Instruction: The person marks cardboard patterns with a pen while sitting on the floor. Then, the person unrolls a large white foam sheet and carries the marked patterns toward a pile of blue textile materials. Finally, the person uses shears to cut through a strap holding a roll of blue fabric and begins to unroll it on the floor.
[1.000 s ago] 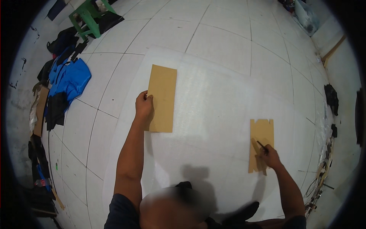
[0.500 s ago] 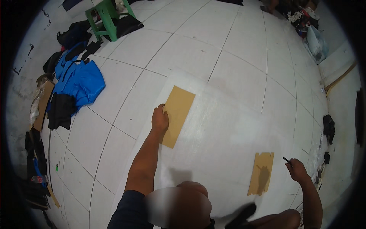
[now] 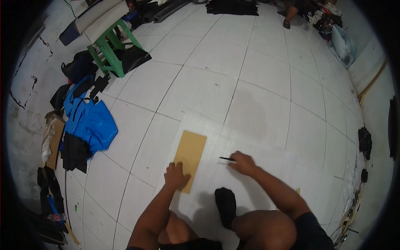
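A plain tan cardboard rectangle (image 3: pixel 192 152) lies on a whitish sheet (image 3: pixel 266 158) spread over the floor. My left hand (image 3: pixel 176 176) rests on the near part of the cardboard, fingers spread and open. To the right of that piece, my right hand (image 3: pixel 243 163) is closed on a thin black pen (image 3: pixel 227 158). The pen points left toward the cardboard's right edge, with a gap between them. Of a second cardboard piece (image 3: pixel 298 191), only a small corner shows past my right forearm; the rest is hidden.
My black-socked foot (image 3: pixel 225 204) is between my arms. Along the left lie a blue bag (image 3: pixel 98 129), black cloth pieces (image 3: pixel 75 152) and a green stool (image 3: pixel 110 50). Black material (image 3: pixel 232 7) lies at the far end. Another person's foot (image 3: pixel 286 23) appears far right, near a pale plastic bag (image 3: pixel 342 46).
My right hand has swung left with the pen, from beyond the second cardboard piece to near the first. My left hand now lies nearer the cardboard's close end. The view has tilted up.
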Demonstrator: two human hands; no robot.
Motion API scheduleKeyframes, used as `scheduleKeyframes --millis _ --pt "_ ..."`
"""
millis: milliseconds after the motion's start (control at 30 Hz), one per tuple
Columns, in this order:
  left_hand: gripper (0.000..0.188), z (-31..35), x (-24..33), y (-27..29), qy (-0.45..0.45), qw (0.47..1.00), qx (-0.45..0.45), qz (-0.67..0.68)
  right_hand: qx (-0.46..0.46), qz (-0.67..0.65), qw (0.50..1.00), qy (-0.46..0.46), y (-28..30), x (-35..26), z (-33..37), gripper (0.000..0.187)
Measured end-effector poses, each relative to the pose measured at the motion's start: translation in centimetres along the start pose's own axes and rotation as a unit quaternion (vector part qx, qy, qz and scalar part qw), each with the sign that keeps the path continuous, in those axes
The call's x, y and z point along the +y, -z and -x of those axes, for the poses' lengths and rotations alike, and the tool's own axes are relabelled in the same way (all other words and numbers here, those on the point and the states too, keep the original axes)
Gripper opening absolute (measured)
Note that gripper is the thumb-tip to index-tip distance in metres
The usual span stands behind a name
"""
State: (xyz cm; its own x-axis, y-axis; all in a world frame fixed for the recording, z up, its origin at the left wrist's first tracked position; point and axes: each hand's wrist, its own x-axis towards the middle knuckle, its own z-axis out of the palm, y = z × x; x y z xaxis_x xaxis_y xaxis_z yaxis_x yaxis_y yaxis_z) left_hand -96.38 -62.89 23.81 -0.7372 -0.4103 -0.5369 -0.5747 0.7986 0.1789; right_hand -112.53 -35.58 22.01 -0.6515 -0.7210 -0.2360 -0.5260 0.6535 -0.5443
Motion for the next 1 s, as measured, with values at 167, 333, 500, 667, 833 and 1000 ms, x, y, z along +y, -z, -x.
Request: scheduleKeyframes --millis 167,333,500,667,833,1000 --pt "0.089 0.6 -2.7 -4.2 -0.003 0.995 0.1 0.027 0.023 0.005 0.998 0.055 -3.3 -5.1 -8.4 0.039" --pt "0.086 0.1 -2.1 -4.8 -0.068 0.981 0.182 0.011 0.131 -0.005 0.986 0.106 -5.2 -6.3 -13.8 0.047" --pt "0.081 0.7 -1.7 -2.2 -0.026 0.994 0.095 0.043 0.075 -0.054 0.993 0.071 -6.1 -6.1 -14.5 0.048" --pt "0.088 0.9 -4.1 -2.1 -0.091 0.982 0.166 -0.009 0.162 0.006 0.983 0.086 -6.1 -6.8 -13.7 0.048" --pt "0.073 -0.5 -6.0 -4.0 -0.102 0.978 0.166 0.071 0.166 -0.005 0.982 0.088 -6.4 -6.6 -14.3 0.049" --pt "0.078 -1.4 -5.4 -4.5 -0.072 0.972 0.223 -0.012 0.184 0.064 0.977 0.083 -6.2 -7.3 -15.0 0.048"
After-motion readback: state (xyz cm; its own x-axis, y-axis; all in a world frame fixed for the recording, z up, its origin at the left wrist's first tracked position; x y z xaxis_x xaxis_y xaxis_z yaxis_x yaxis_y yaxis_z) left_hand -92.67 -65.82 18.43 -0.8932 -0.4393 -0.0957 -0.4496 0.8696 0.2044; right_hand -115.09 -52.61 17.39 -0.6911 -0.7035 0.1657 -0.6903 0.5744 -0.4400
